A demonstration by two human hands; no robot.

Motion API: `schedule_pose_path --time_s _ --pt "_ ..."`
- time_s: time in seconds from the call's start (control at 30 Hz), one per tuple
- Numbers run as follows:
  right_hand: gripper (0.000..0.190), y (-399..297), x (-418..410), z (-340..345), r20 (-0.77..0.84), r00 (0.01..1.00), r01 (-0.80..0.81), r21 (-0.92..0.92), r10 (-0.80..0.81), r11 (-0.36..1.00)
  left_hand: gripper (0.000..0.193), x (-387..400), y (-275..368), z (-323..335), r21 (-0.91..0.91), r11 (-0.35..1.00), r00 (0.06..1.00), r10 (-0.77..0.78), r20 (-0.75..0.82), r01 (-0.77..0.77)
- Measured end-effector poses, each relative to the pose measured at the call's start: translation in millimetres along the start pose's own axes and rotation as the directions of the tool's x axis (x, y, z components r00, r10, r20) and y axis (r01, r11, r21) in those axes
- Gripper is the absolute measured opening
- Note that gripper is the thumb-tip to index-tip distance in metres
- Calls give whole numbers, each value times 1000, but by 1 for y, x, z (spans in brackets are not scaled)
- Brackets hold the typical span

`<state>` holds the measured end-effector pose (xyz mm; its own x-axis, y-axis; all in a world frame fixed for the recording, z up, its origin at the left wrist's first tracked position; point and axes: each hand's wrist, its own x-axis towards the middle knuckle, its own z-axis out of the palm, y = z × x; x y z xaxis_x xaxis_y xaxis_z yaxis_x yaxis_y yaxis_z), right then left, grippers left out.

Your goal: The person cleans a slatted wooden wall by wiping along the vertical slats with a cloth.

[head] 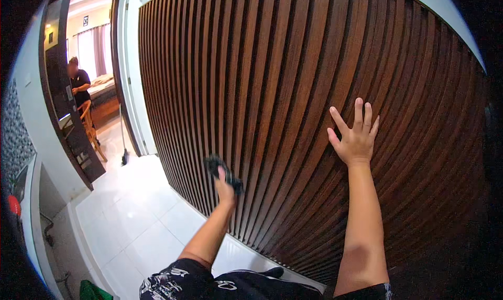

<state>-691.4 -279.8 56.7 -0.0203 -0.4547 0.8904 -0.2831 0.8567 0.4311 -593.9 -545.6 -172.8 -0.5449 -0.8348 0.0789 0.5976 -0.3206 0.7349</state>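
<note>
A dark brown slatted wood wall panel (271,96) fills most of the view before me. My left hand (225,190) grips a dark object (213,165), blurred by motion, perhaps a brush or a bunched cloth. It is at the lower part of the slats; whether it touches them is hard to tell. With fingers spread, my right hand (355,143) rests palm-down against the panel to the right and holds nothing.
White floor tiles (153,221) run along the panel's foot. At the far left is a doorway with a dark door (59,88); beyond it a person (80,82) stands by a wooden chair (88,123). A long-handled broom (124,156) stands near the doorway. A counter (35,182) borders the left.
</note>
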Motion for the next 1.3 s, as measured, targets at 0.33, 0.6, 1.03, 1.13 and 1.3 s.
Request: schedule_pose_path --time_s 0.33,0.6,1.03,1.13,1.3 --pt "54 -9 -3 2 30 1000 -1 -1 1 1000 58 85 84 189 542 37 407 703 583 -840" --pt "57 -6 0 1 24 1000 1 -16 0 1000 47 96 105 209 484 46 380 686 620 -874" --pt "56 -9 2 3 8 1000 -23 31 23 999 69 146 262 361 501 -201 163 790 591 -841" --pt "56 -6 0 6 26 999 -30 19 29 999 79 82 305 362 674 -62 562 499 660 -736" --pt "53 0 3 3 30 999 -34 19 34 999 71 139 251 355 485 -217 156 771 618 -847"
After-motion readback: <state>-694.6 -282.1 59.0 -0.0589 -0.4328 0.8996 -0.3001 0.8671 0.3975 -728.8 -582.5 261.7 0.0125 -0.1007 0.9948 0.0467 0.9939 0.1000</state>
